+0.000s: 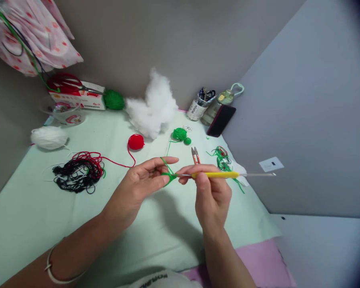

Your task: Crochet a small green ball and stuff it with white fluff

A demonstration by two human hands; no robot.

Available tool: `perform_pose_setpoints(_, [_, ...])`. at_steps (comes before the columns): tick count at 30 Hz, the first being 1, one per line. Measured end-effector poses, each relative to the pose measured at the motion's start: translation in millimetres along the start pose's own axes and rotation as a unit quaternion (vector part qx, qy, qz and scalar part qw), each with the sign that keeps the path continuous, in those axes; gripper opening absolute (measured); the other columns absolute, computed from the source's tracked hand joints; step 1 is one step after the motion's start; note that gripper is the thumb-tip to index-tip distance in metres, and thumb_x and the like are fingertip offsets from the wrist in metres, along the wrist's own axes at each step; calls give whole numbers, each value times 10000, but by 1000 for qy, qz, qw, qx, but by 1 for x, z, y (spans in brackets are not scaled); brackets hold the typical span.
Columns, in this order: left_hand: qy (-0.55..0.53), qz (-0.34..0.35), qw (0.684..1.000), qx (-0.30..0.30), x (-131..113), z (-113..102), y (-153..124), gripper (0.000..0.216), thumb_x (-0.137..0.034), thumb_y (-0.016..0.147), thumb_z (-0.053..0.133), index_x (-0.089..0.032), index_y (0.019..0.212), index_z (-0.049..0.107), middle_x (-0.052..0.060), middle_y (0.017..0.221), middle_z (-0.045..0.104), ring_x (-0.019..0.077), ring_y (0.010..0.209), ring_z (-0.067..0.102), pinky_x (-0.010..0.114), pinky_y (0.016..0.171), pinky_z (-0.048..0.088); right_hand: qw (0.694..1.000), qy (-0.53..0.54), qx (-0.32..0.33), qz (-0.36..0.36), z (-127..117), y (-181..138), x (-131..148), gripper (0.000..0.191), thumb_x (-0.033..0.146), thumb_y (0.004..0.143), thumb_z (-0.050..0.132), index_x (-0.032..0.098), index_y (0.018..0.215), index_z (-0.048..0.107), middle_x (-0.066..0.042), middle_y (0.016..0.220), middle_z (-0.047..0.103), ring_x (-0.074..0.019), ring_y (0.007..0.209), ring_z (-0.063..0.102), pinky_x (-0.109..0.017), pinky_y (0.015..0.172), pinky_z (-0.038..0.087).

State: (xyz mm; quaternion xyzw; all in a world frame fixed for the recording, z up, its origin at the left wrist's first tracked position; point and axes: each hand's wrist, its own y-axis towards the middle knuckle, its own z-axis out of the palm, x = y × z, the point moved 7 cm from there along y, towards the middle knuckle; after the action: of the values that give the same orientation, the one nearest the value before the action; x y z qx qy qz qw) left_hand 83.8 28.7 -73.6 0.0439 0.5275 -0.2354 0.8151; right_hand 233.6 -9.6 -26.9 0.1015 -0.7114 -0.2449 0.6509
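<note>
My left hand point(141, 182) pinches a small piece of green crochet work point(170, 177) between thumb and fingers, and a green strand passes over its index finger. That strand leads back to a small green yarn ball point(179, 134) on the table. My right hand point(211, 196) is closed around the yellow handle of a crochet hook point(219, 175), held level. One metal end of the hook meets the green crochet work; the other metal end points right. Just beyond my right hand lie thread snips point(195, 155) with orange handles, partly hidden.
Tangled black and red yarn point(78, 174) lies left, near a white yarn ball point(49, 137) and a red yarn ball point(136, 142). White stuffing point(153, 106) sits at the back. A phone point(221, 121) leans on a bottle point(211, 114) beside a pen cup point(197, 108). Green scraps point(223, 159) lie right.
</note>
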Motion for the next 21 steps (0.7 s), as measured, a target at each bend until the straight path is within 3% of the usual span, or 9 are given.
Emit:
perform_pose_setpoints(2, [7,22,999,-26,-2,-1,-2,319,-305,846,831,-352,1162,819,-4,937,645,168,940,543,289,882,429,989,-106,22,-98,6,-7,10,248,152,1046,522,257,1144,724,-42,988,772,-171,846,734,-323,747,618])
perform_pose_setpoints(5, [-55,9,998,-43,3,1,-2,399,-302,813,866,-358,1203,807,-20,896,637,139,880,547,256,859,446,929,-270,33,-250,18,-20,19,301,105,983,615,257,1217,730,-74,1064,773,-206,955,741,-323,780,619])
perform_pose_setpoints(7, [-123,-41,991,-26,10,6,0,424,-310,794,873,-310,1214,808,-5,898,667,145,891,584,266,880,471,908,-311,13,-281,20,-23,19,301,98,963,651,260,1195,754,-82,1094,767,-208,986,737,-313,792,614])
perform_pose_setpoints(9, [-169,-78,983,-6,14,9,2,383,-296,789,867,-251,1167,827,20,930,701,159,923,617,294,931,488,943,-245,-7,-226,13,-16,15,281,103,988,614,263,1168,758,-68,1042,770,-194,935,728,-322,779,610])
perform_pose_setpoints(11, [-181,-74,981,4,11,8,4,326,-265,797,853,-231,1120,840,23,925,712,160,919,629,318,977,485,984,-114,-31,-133,3,-7,8,249,140,1025,563,263,1114,761,-42,934,764,-172,806,704,-320,696,593])
perform_pose_setpoints(14, [-161,-44,986,27,5,10,3,344,-245,817,837,-278,1159,825,-2,880,709,160,915,633,324,991,464,998,16,-37,-38,1,2,0,210,228,1040,570,267,1014,775,-31,874,756,-174,760,691,-316,630,567])
perform_pose_setpoints(17, [-125,-31,991,41,2,14,0,352,-258,827,843,-305,1175,818,-7,914,723,157,955,616,286,951,448,999,1,-11,-30,7,4,0,182,235,1019,613,276,1002,790,-45,930,784,-206,878,721,-352,710,594])
perform_pose_setpoints(21, [-113,-12,993,-8,1,10,0,376,-273,798,884,-298,1168,819,-22,881,705,135,901,592,259,897,448,993,-88,-11,-73,11,-5,3,257,158,1008,609,319,1106,783,-36,951,774,-190,837,714,-351,699,596])
